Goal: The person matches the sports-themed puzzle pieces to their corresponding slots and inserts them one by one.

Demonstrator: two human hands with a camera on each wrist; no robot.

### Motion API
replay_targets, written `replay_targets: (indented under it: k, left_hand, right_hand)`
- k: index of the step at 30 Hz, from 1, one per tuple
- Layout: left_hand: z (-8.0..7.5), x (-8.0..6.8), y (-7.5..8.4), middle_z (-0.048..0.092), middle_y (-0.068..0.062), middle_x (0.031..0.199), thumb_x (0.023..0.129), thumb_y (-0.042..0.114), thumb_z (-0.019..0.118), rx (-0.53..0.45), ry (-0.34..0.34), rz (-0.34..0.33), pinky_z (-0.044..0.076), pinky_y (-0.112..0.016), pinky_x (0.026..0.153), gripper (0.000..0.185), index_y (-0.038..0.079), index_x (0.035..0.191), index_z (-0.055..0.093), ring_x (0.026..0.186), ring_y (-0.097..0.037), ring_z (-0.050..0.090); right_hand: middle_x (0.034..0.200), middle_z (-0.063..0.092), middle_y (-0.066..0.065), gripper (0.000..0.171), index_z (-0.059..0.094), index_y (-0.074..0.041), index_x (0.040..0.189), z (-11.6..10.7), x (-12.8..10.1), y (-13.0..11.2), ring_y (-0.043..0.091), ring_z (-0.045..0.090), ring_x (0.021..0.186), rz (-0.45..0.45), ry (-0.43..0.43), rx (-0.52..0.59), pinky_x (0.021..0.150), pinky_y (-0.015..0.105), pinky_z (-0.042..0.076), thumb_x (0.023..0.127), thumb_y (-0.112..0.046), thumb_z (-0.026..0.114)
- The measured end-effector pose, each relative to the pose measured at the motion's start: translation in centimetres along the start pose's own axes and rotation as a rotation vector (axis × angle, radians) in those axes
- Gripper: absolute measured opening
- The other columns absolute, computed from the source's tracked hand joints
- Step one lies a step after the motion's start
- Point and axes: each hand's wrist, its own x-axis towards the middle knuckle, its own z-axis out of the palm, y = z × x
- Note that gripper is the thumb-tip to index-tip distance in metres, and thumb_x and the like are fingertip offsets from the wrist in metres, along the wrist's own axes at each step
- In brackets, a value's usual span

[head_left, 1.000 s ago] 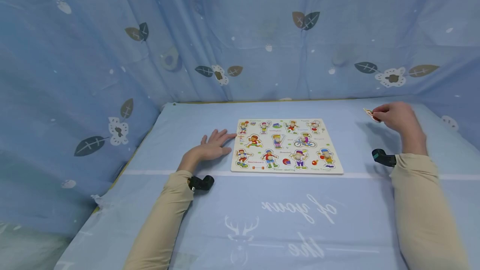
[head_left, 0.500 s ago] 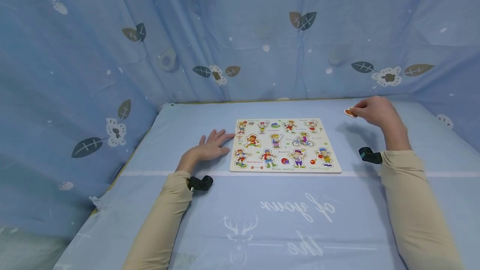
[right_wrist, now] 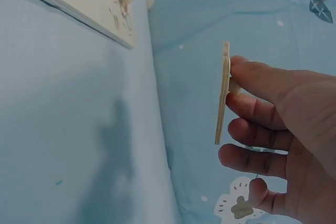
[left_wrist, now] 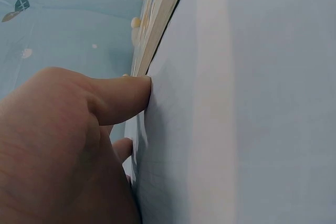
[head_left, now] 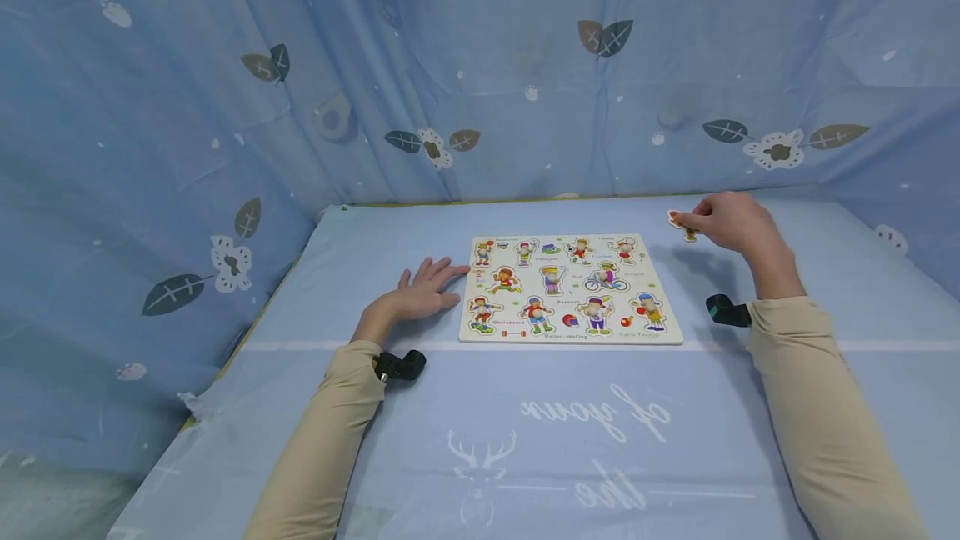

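Hands: your left hand (head_left: 417, 298) lies flat beside one board (head_left: 567, 288) mid-frame; your right hand (head_left: 731, 223) pinches one piece (head_left: 682, 224), upper right.

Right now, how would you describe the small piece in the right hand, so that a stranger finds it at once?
Start from the puzzle board lying on the blue cloth. Beyond its far right corner, the right hand pinches a small flat wooden piece above the cloth. It is the only piece off the board.

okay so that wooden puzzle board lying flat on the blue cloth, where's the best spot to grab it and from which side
Probably the puzzle board by its near long edge, from the person's side: it is thin and lies flat, so fingers must slide under an edge. The left hand already rests at its left edge; the right hand pinches a puzzle piece.
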Motion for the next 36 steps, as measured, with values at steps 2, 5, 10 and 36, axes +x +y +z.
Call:
replay_targets:
  k: [2,5,10,36]
  left_hand:
    - [0.0,0.0,-0.1,0.004,-0.009,0.167,0.102,0.035,0.044,0.0,0.002,-0.001,-0.01,-0.062,0.117,0.06,0.028,0.158,0.025,0.152,-0.034,-0.012]
    - [0.1,0.0,-0.3,0.004,-0.008,0.167,0.102,0.035,0.044,0.003,0.004,-0.004,-0.01,-0.062,0.117,0.06,0.028,0.158,0.025,0.152,-0.034,-0.012]
    - [0.0,-0.1,-0.4,0.004,-0.008,0.167,0.102,0.036,0.044,0.006,0.008,-0.006,-0.01,-0.062,0.117,0.06,0.028,0.158,0.025,0.152,-0.033,-0.012]
    - [0.0,0.1,0.0,0.004,-0.007,0.167,0.102,0.037,0.044,0.008,0.002,-0.009,-0.009,-0.06,0.118,0.061,0.028,0.158,0.024,0.152,-0.032,-0.011]
  right_hand:
    - [0.077,0.055,0.013,0.052,0.068,0.001,0.093,0.1,0.1,-0.4,0.029,0.048,0.075,-0.003,-0.004,-0.007,0.059,0.036,0.037,0.097,-0.049,0.057]
    - [0.073,0.053,0.011,0.053,0.068,0.001,0.092,0.3,0.3,-1.1,0.027,0.048,0.072,-0.019,-0.012,-0.021,0.058,0.035,0.036,0.097,-0.051,0.055]
    - [0.066,0.049,0.006,0.053,0.066,-0.003,0.083,0.7,0.4,-1.8,0.023,0.044,0.064,-0.061,-0.02,-0.046,0.055,0.034,0.033,0.098,-0.051,0.053]
    - [0.052,0.036,-0.003,0.051,0.047,-0.014,0.058,2.0,0.7,-5.9,0.015,0.036,0.051,-0.194,-0.022,-0.132,0.048,0.03,0.028,0.1,-0.043,0.049]
